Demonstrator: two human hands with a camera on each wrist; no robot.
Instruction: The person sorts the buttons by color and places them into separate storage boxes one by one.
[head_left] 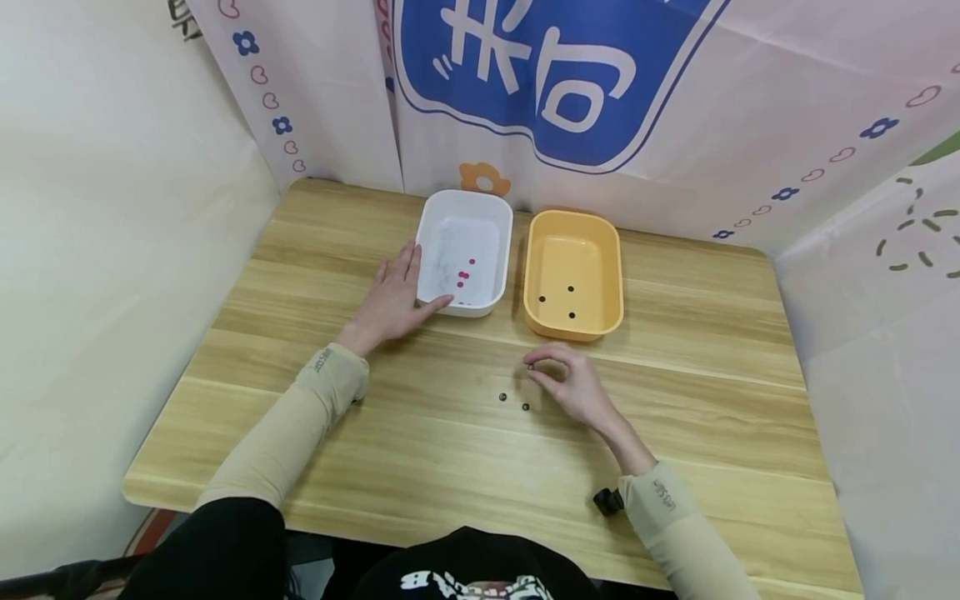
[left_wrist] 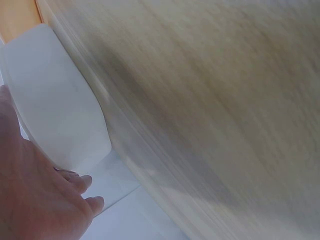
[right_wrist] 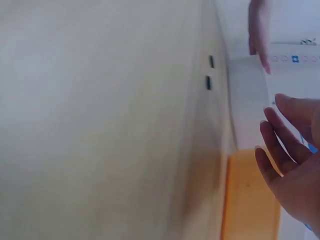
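Note:
My left hand (head_left: 390,307) rests against the left side of the white bin (head_left: 501,250), fingers fairly straight, thumb at its near rim. Several small pink round pieces (head_left: 461,275) lie inside that bin. My right hand (head_left: 573,385) pinches a tiny dark round piece (head_left: 530,367) between thumb and fingertips, just in front of the yellow bin (head_left: 617,279). On the table nearby lie two more small black round pieces, one on the left (head_left: 502,397) and one on the right (head_left: 526,407). Three black round pieces (head_left: 571,289) sit in the yellow bin.
Both bins stand side by side at the back of the wooden table (head_left: 420,467), close to a printed cloth backdrop (head_left: 330,100). A black device (head_left: 607,502) is strapped at the right wrist. The person's body is at the front edge.

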